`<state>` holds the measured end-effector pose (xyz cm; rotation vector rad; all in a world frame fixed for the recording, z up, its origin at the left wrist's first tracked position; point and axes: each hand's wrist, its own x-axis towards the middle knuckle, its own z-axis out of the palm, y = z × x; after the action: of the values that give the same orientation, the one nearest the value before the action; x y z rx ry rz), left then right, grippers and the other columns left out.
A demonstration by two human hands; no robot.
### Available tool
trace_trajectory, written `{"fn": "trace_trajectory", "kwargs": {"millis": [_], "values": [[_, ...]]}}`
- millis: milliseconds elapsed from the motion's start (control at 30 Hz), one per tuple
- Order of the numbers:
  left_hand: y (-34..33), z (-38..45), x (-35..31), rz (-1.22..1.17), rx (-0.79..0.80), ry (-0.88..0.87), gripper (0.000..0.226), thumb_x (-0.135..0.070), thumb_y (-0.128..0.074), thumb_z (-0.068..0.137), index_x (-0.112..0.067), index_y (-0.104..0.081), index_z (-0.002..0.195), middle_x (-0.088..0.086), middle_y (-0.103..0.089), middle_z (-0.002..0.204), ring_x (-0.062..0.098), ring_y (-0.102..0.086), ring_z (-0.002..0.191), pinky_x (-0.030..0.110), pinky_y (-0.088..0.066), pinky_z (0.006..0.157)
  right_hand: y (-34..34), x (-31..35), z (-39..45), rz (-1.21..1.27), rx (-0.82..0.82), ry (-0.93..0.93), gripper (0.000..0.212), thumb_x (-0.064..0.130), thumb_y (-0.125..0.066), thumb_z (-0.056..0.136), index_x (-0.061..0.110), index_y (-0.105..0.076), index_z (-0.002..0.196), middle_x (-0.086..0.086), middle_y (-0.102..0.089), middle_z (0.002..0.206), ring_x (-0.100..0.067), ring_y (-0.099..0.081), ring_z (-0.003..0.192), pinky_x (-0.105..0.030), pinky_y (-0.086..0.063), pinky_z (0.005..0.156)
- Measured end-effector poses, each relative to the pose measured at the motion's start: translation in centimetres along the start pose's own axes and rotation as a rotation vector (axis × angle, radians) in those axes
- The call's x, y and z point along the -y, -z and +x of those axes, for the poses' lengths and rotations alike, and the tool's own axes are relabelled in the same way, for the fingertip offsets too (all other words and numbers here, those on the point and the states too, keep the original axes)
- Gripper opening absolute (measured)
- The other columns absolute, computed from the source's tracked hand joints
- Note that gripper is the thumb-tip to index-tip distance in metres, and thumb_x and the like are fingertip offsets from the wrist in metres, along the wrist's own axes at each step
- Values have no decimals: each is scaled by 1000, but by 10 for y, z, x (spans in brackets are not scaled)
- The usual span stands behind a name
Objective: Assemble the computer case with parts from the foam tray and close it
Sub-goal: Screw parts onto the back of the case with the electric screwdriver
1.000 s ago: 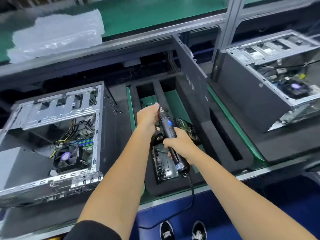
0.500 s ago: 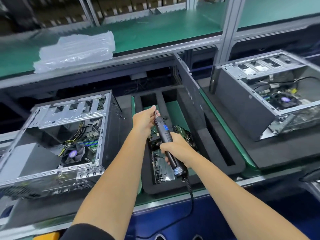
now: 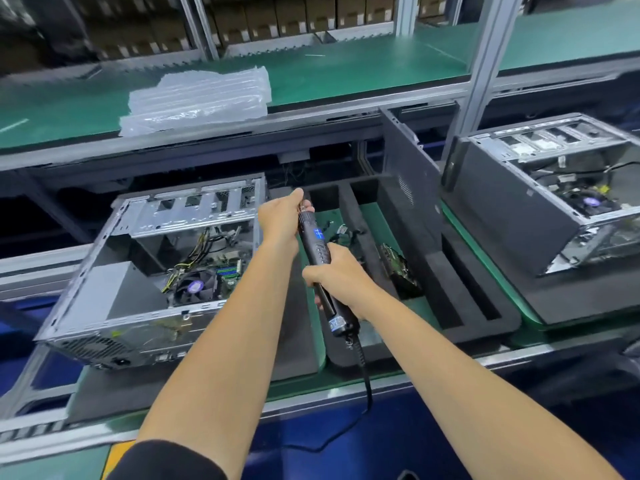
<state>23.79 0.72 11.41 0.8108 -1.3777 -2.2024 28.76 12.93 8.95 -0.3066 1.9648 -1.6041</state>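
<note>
Green conveyor bench (image 3: 346, 384) carries our open computer case (image 3: 152, 268) at left edge, foam tray (image 3: 450, 271) at centre. Our right hand (image 3: 332, 268) grips el. screwdriver (image 3: 320, 258) over tray; left hand (image 3: 282, 223) fingers pinch its tip.

A computer assembly line: open cases (image 3: 162, 265) on green-matted benches (image 3: 346, 74) (aluminium-framed), stacked cartons (image 3: 277, 15) on far shelves.

both hands (image 3: 280, 220) (image 3: 332, 271) gripping – arms outstretched
</note>
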Motion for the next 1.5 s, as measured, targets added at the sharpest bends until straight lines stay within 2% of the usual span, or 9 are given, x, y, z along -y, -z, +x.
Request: {"fn": "trace_trajectory", "kwargs": {"millis": [200,267,300,333,533,700,1033,1267,1500], "values": [[95,1,-41,126,-71,-68,26,-3,-61,82,-5,-51,59,10,-59,55,25,-52,55,31,-44,54,-112,12,-9,-26,-47,41,22,9,-65,75,10,-54,95,-4,-52,75,-28,-56,64,-44,-53,64],[131,4,-54,192,-78,-98,30,-6,-61,80,-8,-49,52,5,-59,48,25,-50,58,36,-40,58,-151,12,-11,7,-49,39,43,8,-64,80,4,-52,122,-5,-63,89,-22,-51,60,-33,-56,61],[148,5,-60,220,-74,-113,31,-7,-61,80,-8,-50,51,5,-59,48,25,-51,58,35,-39,58,-170,12,-12,18,-61,45,50,8,-63,83,0,-45,130,6,-44,117,-18,-64,81,-26,-56,62],[164,6,-65,255,-67,-125,30,-10,-62,82,-7,-52,54,7,-61,52,24,-52,57,34,-40,58,-188,11,-14,23,-72,57,53,8,-63,85,-3,-42,132,5,-49,118,-2,-33,96,-18,-53,66],[247,9,-82,334,-61,-164,30,-9,-58,87,-8,-58,58,4,-61,50,24,-54,55,37,-46,61,-272,11,-32,46,-42,19,44,7,-62,82,2,-49,123,-9,-57,88,-37,-62,64,-33,-58,54],[290,-3,-76,427,-85,-211,31,-20,-51,91,-12,-62,63,1,-65,58,22,-59,61,35,-50,63,-307,-8,-42,68,6,39,23,2,-61,72,11,-49,89,-9,-54,69,-24,-55,47,-39,-52,51],[349,-42,-45,392,-225,-253,24,-7,-48,85,-12,-65,69,-2,-61,52,5,-54,43,16,-42,44,-345,-58,-67,76,134,27,29,-4,-62,76,17,-50,93,-12,-53,79,-25,-55,54,-36,-51,52],[387,-45,1,363,-279,-5,25,-8,-48,87,-12,-65,69,5,-63,56,24,-58,58,36,-50,63,-361,-96,-81,54,174,-139,27,-1,-63,76,10,-47,95,-8,-50,75,-17,-54,46,-29,-48,46],[405,-51,43,178,-102,318,28,-13,-44,100,2,-57,80,10,-58,62,19,-53,49,27,-49,53,-366,-134,-81,61,116,-303,28,0,-62,74,12,-44,92,-13,-51,75,-22,-53,45,-32,-48,47]]}}
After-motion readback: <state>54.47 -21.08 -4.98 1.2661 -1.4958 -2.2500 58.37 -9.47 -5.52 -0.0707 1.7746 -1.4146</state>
